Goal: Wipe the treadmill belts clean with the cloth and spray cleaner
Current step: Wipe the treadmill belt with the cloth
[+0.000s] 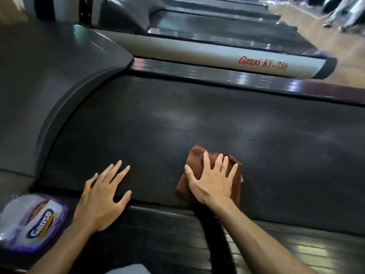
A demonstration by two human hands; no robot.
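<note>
Treadmill belt [197,119] fills the view, dark, with faint streaks near the middle; looks mid-wipe, near edge being worked, rest of this belt and the further treadmills [227,26] likely still to do. Spray cleaner bottle [33,222] lies at bottom left on the side rail [158,234], not held. Brown cloth [197,161] sits folded on the belt's near edge. Right hand [212,178] presses flat on it, fingers spread. Left hand [104,196] flat on bare belt, fingers spread, grasping nothing.
</note>
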